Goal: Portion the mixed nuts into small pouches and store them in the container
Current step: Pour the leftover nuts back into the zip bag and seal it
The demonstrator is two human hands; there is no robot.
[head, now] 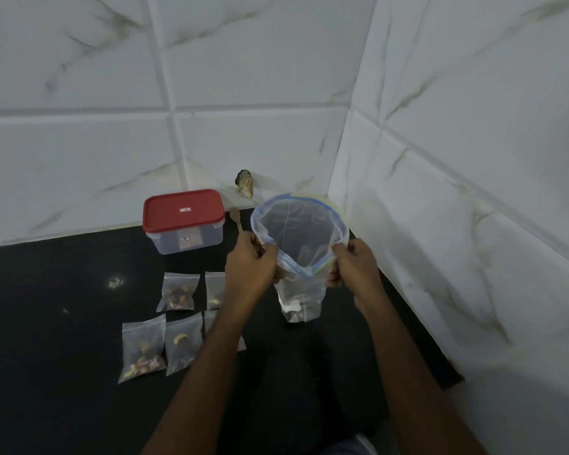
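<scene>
1. A large clear zip bag (301,231) with a blue seal strip is held upright over the black desk (46,323), and its mouth is pulled wide into a round opening.
2. The left side of the bag's rim is pinched by the left hand (250,264). That grip is clenched on the plastic, with the fingers curled.
3. The right side of the rim is grasped by the right hand (355,267), and its grip is likewise closed on the seal strip.
4. Whether the bag's lower end touches the desk cannot be told.
5. Small pouches (178,292) holding mixed nuts are laid flat on the desk in two rows, left of the bag. Those nearest the bag are partly hidden by the left forearm.
6. A clear container (184,238) is placed at the back of the desk, behind the pouches and near the tiled wall (79,142). It is closed by a red lid (183,210).
7. A wooden spoon (235,218) is seen between the container and the bag, its lower part hidden by the left hand.
</scene>
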